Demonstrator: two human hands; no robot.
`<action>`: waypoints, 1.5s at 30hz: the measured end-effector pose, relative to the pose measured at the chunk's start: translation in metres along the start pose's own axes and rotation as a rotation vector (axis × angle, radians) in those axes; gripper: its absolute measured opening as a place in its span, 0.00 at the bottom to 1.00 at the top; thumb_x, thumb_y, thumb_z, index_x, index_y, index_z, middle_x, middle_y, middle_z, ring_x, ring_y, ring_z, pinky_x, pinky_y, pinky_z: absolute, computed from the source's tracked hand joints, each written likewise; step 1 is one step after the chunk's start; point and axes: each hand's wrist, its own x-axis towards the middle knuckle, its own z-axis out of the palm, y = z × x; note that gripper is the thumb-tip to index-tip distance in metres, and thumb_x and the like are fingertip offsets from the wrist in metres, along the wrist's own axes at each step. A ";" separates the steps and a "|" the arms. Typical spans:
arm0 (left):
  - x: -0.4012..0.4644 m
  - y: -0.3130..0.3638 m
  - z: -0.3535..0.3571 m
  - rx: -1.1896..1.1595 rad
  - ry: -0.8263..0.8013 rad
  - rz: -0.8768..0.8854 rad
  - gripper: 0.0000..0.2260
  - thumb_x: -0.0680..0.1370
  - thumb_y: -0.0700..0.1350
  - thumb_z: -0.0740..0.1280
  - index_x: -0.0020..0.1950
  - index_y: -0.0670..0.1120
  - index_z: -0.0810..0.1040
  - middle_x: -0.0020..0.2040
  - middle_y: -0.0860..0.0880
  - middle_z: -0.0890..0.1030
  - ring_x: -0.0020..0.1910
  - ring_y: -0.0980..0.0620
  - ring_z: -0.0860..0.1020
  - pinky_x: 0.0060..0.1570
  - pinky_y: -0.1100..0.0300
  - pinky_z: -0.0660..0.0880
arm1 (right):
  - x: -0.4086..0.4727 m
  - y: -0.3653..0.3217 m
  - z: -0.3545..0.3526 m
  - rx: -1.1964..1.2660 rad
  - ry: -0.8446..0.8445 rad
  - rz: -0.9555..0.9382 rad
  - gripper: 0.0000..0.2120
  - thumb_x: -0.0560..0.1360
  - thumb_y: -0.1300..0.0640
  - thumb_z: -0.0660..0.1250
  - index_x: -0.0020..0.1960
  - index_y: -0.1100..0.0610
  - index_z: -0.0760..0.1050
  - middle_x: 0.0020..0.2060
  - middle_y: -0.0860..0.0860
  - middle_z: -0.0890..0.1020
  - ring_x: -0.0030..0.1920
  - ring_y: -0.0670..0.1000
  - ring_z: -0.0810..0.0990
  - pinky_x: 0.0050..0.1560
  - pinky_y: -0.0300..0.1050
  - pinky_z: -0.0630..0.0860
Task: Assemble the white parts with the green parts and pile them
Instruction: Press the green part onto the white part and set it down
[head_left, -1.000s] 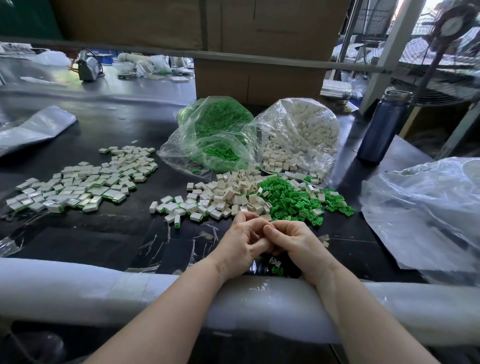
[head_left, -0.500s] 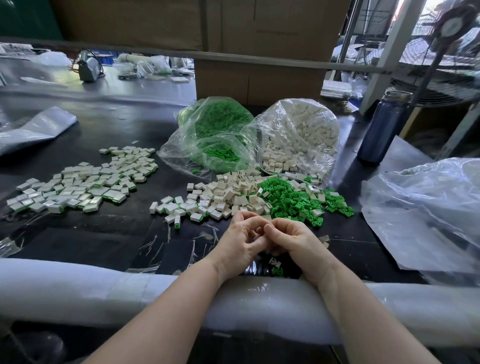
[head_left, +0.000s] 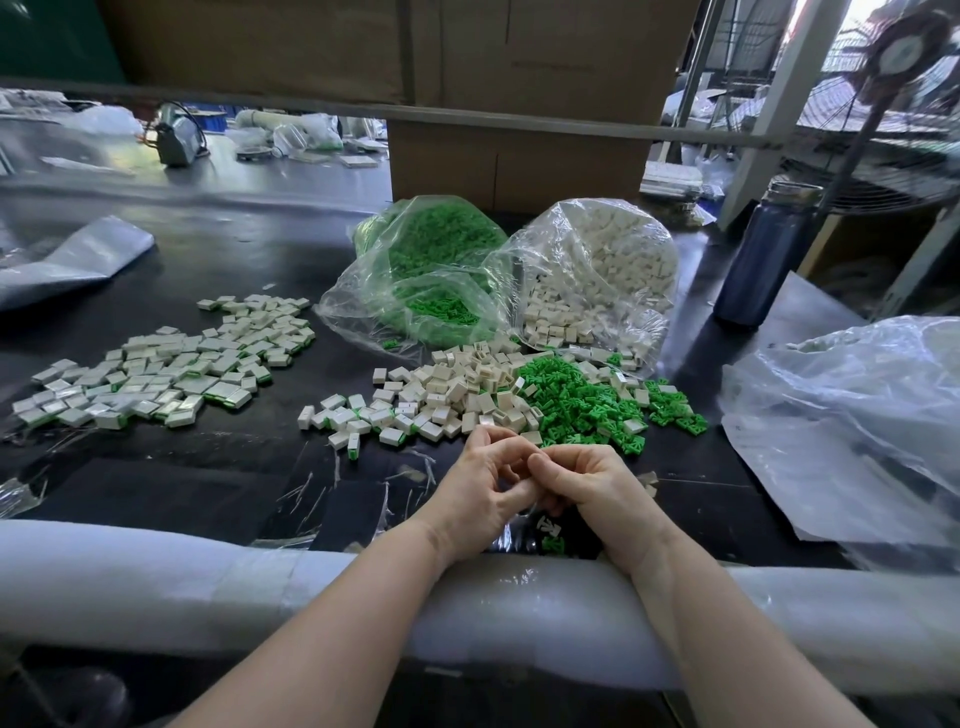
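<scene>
Meeting fingertip to fingertip, left hand and right hand curl just in front of the loose heap of small white plastic housings; whatever they pinch is hidden. Green plastic clips beside that heap look light, rigid, best edge-pinched.

My left hand and right hand curl together, fingertips meeting; whatever sits between them hidden, can't tell if I hold part. Small green piece under my wrists half covered. Bottle label unreadable. Plastic sheet cut off by right edge. Gear on far bench too small and blurred to identify. My forearms run off bottom edge.
</scene>
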 end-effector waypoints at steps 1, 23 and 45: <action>0.000 0.000 0.000 0.003 -0.004 0.001 0.03 0.76 0.38 0.67 0.47 0.46 0.77 0.53 0.49 0.66 0.39 0.56 0.70 0.43 0.74 0.70 | 0.000 0.000 0.000 0.007 -0.002 0.003 0.09 0.67 0.54 0.68 0.40 0.58 0.83 0.30 0.52 0.80 0.28 0.43 0.73 0.29 0.32 0.69; 0.001 0.000 0.001 0.009 -0.022 0.006 0.03 0.76 0.37 0.66 0.47 0.43 0.77 0.52 0.47 0.67 0.43 0.54 0.70 0.47 0.75 0.69 | 0.000 0.002 -0.001 0.074 -0.023 0.027 0.12 0.65 0.52 0.69 0.41 0.60 0.84 0.34 0.58 0.80 0.30 0.46 0.76 0.31 0.34 0.71; 0.001 -0.002 0.000 -0.036 -0.028 0.012 0.05 0.75 0.37 0.67 0.44 0.47 0.76 0.52 0.49 0.66 0.41 0.56 0.70 0.46 0.73 0.70 | 0.000 0.001 -0.003 0.082 -0.028 0.024 0.08 0.73 0.61 0.65 0.44 0.65 0.81 0.31 0.53 0.82 0.31 0.45 0.78 0.32 0.34 0.73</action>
